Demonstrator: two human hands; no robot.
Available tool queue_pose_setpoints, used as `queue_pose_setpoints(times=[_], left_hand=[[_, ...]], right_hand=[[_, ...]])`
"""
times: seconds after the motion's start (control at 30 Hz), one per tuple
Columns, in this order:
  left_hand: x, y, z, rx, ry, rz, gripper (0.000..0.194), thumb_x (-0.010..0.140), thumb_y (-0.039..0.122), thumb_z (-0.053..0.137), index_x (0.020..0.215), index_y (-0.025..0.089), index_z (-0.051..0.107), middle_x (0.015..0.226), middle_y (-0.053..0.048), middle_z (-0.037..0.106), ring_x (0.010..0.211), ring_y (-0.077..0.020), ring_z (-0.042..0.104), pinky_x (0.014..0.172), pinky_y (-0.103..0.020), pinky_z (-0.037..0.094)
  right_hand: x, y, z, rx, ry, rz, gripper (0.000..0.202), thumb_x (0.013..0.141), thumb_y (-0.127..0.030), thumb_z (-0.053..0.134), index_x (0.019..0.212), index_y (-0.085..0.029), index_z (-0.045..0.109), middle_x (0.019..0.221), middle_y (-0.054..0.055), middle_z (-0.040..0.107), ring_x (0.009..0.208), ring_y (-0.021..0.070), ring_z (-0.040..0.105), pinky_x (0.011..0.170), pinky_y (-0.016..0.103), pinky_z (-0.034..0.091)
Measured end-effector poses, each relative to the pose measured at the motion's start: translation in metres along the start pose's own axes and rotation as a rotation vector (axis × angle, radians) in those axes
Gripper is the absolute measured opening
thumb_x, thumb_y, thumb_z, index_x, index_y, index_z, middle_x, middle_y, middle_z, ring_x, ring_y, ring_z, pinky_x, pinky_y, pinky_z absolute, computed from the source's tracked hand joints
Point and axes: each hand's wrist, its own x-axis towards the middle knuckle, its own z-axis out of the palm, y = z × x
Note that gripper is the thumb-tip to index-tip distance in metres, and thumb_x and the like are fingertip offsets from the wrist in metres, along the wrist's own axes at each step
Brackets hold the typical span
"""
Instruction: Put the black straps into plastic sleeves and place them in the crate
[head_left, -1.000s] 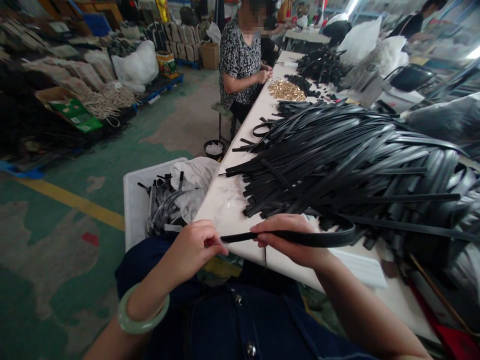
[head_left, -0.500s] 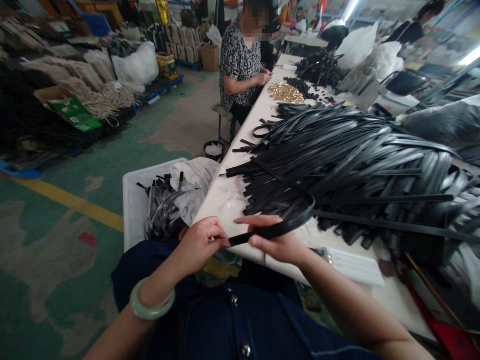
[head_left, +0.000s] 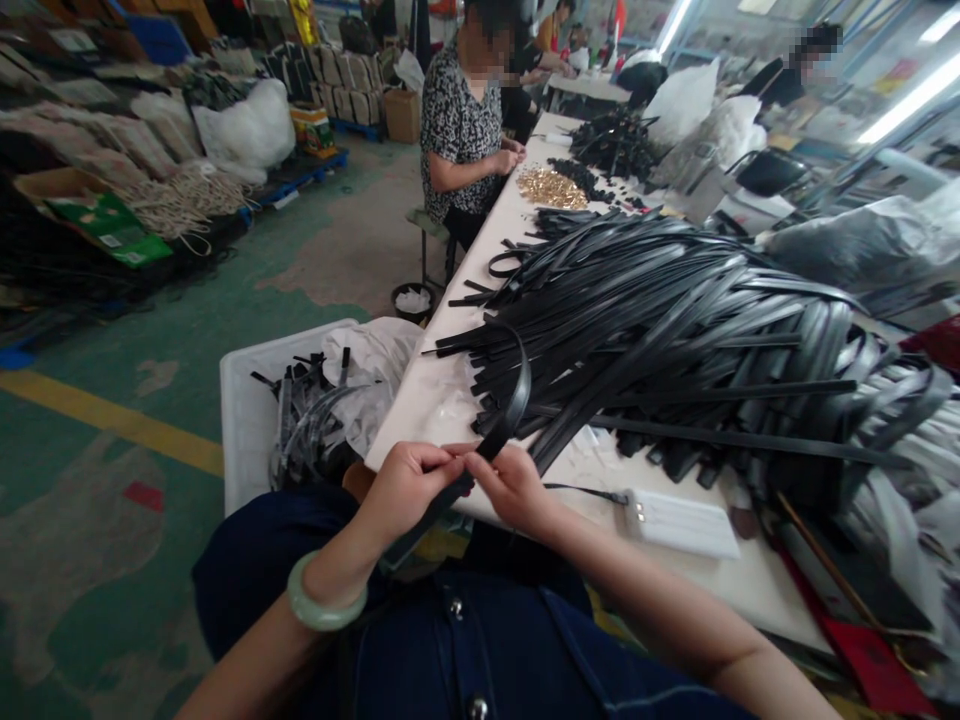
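Note:
A flat black strap (head_left: 516, 395) is pinched between my two hands at the near edge of the table. My left hand (head_left: 415, 488) closes on it from the left, and my right hand (head_left: 514, 488) grips it close by, fingertips almost touching. One end curls up and back over the pile; the other hangs down past my left hand toward my lap. Beyond my hands lies a large pile of black straps (head_left: 637, 320). To the right of my right hand rests a white box-like device (head_left: 686, 525) with a dark cord.
A white bin (head_left: 244, 400) with strap pieces and pale plastic stands left of the table (head_left: 405, 400). A heap of gold-coloured small parts (head_left: 553, 188) lies farther along. Another person (head_left: 461, 130) sits at the table's left side. A red object (head_left: 874, 660) is at the lower right.
My right hand has moved left, its fingers closing in beside my left hand. The strap has shifted along, with a length now hanging below my left hand. The view has turned slightly right.

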Motion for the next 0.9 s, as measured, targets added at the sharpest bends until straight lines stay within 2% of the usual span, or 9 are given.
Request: queue_pose_setpoints(times=[0.07, 0.2, 0.27, 0.37, 0.47, 0.57, 0.63, 0.8, 0.9], left_hand=[[0.002, 0.001, 0.002, 0.015, -0.003, -0.008, 0.031, 0.077, 0.038, 0.062, 0.065, 0.012, 0.074, 0.064, -0.007, 0.071, 0.056, -0.0155, 0.06, 0.053, -0.023, 0.043], [0.002, -0.003, 0.004, 0.051, -0.072, -0.079, 0.027, 0.075, 0.034, 0.063, 0.066, 0.012, 0.075, 0.064, -0.008, 0.072, 0.058, -0.0174, 0.062, 0.054, -0.024, 0.043], [0.002, -0.004, 0.005, 0.065, -0.05, -0.09, 0.027, 0.074, 0.034, 0.063, 0.066, 0.012, 0.075, 0.064, -0.008, 0.072, 0.058, -0.0175, 0.062, 0.054, -0.024, 0.043], [0.003, -0.004, 0.008, 0.034, -0.005, -0.099, 0.028, 0.074, 0.036, 0.063, 0.067, 0.012, 0.075, 0.061, -0.007, 0.071, 0.054, -0.0161, 0.06, 0.051, -0.023, 0.041], [0.004, -0.005, 0.009, 0.025, -0.014, -0.083, 0.027, 0.072, 0.036, 0.064, 0.066, 0.012, 0.075, 0.062, -0.006, 0.071, 0.056, -0.0167, 0.06, 0.053, -0.024, 0.042], [0.005, -0.006, 0.01, 0.044, -0.02, -0.087, 0.024, 0.07, 0.034, 0.065, 0.064, 0.013, 0.075, 0.065, -0.007, 0.072, 0.06, -0.0185, 0.062, 0.055, -0.025, 0.045], [0.006, -0.004, 0.014, 0.035, -0.02, -0.083, 0.024, 0.07, 0.034, 0.065, 0.064, 0.013, 0.075, 0.064, -0.007, 0.072, 0.059, -0.0182, 0.061, 0.055, -0.025, 0.045], [0.012, -0.003, 0.024, 0.046, -0.064, -0.043, 0.029, 0.073, 0.037, 0.064, 0.066, 0.011, 0.075, 0.061, -0.006, 0.07, 0.056, -0.0171, 0.06, 0.051, -0.024, 0.042], [0.015, -0.009, 0.024, 0.057, -0.081, -0.053, 0.026, 0.072, 0.034, 0.064, 0.066, 0.011, 0.075, 0.063, -0.007, 0.071, 0.058, -0.0179, 0.061, 0.054, -0.025, 0.044]], right_hand=[[0.003, 0.004, 0.0, 0.079, -0.033, 0.022, 0.038, 0.086, -0.044, 0.056, 0.113, -0.021, 0.069, 0.062, -0.001, 0.057, 0.057, 0.0118, 0.051, 0.057, 0.023, 0.043], [0.019, 0.006, -0.015, 0.408, 0.217, 0.23, 0.044, 0.087, -0.051, 0.051, 0.107, -0.017, 0.07, 0.046, -0.008, 0.032, 0.039, 0.0068, 0.024, 0.038, 0.019, 0.025], [0.019, 0.004, -0.017, 0.352, 0.271, 0.192, 0.04, 0.086, -0.05, 0.053, 0.1, -0.017, 0.072, 0.048, -0.006, 0.038, 0.04, 0.0069, 0.029, 0.04, 0.02, 0.029], [0.007, 0.001, -0.012, 0.106, 0.104, 0.029, 0.028, 0.082, -0.041, 0.062, 0.095, -0.02, 0.075, 0.068, 0.002, 0.062, 0.061, 0.0129, 0.054, 0.057, 0.024, 0.044], [-0.004, 0.003, -0.014, 0.145, -0.02, 0.043, 0.029, 0.08, -0.041, 0.066, 0.097, -0.02, 0.075, 0.065, 0.002, 0.062, 0.062, 0.0141, 0.056, 0.057, 0.025, 0.044], [-0.003, 0.004, -0.028, 0.311, 0.273, 0.107, 0.035, 0.081, -0.048, 0.063, 0.093, -0.017, 0.075, 0.053, -0.001, 0.052, 0.046, 0.0092, 0.043, 0.044, 0.022, 0.036], [-0.001, 0.005, -0.034, 0.28, 0.371, 0.095, 0.034, 0.081, -0.048, 0.062, 0.087, -0.017, 0.075, 0.059, 0.002, 0.057, 0.049, 0.0102, 0.045, 0.044, 0.022, 0.037], [-0.009, 0.005, -0.033, 0.199, 0.043, 0.075, 0.029, 0.077, -0.045, 0.069, 0.09, -0.021, 0.076, 0.076, 0.004, 0.065, 0.069, 0.0158, 0.057, 0.061, 0.026, 0.048], [-0.01, 0.004, -0.043, 0.239, 0.316, 0.05, 0.03, 0.086, -0.047, 0.059, 0.092, -0.022, 0.075, 0.066, 0.001, 0.056, 0.057, 0.0113, 0.049, 0.053, 0.024, 0.043]])
